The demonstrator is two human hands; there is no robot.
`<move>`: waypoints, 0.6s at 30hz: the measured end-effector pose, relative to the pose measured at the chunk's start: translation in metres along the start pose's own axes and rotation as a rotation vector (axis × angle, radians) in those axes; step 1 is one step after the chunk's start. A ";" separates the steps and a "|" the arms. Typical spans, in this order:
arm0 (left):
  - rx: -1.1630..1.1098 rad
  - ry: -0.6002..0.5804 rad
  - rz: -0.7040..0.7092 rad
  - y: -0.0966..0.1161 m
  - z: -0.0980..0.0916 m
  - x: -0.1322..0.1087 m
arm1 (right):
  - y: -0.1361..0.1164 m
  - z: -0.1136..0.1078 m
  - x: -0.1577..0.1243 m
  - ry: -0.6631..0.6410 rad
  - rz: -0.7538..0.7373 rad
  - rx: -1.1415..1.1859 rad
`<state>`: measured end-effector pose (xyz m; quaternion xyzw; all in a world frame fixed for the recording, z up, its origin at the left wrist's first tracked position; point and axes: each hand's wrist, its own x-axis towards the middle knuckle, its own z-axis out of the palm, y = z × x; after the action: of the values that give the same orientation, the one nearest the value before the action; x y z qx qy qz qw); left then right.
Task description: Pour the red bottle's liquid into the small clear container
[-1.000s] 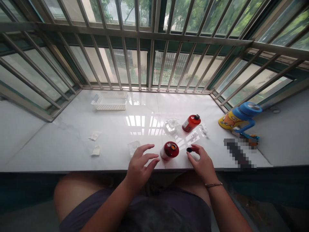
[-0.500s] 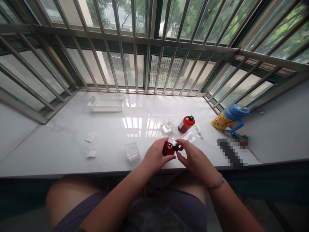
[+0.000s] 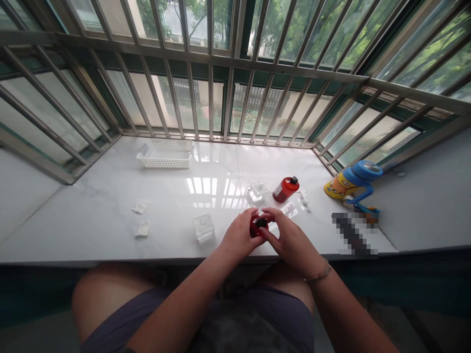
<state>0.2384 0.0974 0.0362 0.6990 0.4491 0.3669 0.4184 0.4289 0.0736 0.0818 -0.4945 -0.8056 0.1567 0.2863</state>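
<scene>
I see a glossy white marble sill [image 3: 110, 196]. On it lie a white basket [image 3: 165, 155], two paper scraps [image 3: 141, 207], a clear box [image 3: 203, 227], a red bottle on its side [image 3: 285, 189] and a yellow-blue cup [image 3: 351, 181].

Both bare forearms reach forward from the lap and converge at the middle, the hands meeting close together. The left hand [image 3: 241, 236] is cupped, its fingers curled round to the front and the thumb up on top. The right hand [image 3: 290, 239] lies just beside it, palm turned inward, thumb and forefinger pinched together at the tips towards the left hand, the other fingers loosely bent. The right wrist is slightly bent and bears a thin band [image 3: 317, 276]. The bare knees show below.
</scene>
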 end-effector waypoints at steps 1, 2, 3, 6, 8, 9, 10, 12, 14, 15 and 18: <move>-0.002 -0.004 0.002 0.000 0.000 0.000 | 0.001 0.002 0.000 -0.001 0.020 0.020; -0.003 -0.006 0.002 0.000 0.000 0.000 | 0.001 0.004 -0.001 0.004 0.040 0.040; -0.002 -0.005 0.002 0.000 0.000 -0.001 | 0.002 0.006 -0.002 0.012 0.061 0.058; 0.001 0.002 -0.002 0.000 0.001 -0.001 | 0.002 0.009 -0.003 0.040 0.098 0.090; -0.002 -0.003 -0.001 0.000 0.000 -0.001 | 0.002 0.009 -0.004 0.045 0.090 0.089; -0.007 -0.006 -0.001 0.001 0.000 0.000 | 0.002 0.009 -0.005 0.044 0.078 0.084; -0.012 -0.008 0.000 0.002 0.000 0.000 | 0.003 0.009 -0.005 0.040 0.063 0.077; -0.021 -0.009 -0.002 0.004 -0.001 0.000 | 0.003 0.009 -0.005 0.032 0.039 0.061; -0.024 -0.006 -0.007 0.005 -0.001 0.001 | 0.003 0.010 -0.004 0.025 0.032 0.048; -0.022 -0.006 -0.010 0.005 -0.001 0.001 | 0.003 0.011 -0.004 0.026 0.034 0.041; -0.012 0.000 -0.011 0.002 0.001 0.000 | 0.001 0.012 -0.003 0.040 0.042 0.021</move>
<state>0.2402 0.0968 0.0375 0.6939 0.4507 0.3673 0.4248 0.4227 0.0719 0.0711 -0.5111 -0.7875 0.1613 0.3042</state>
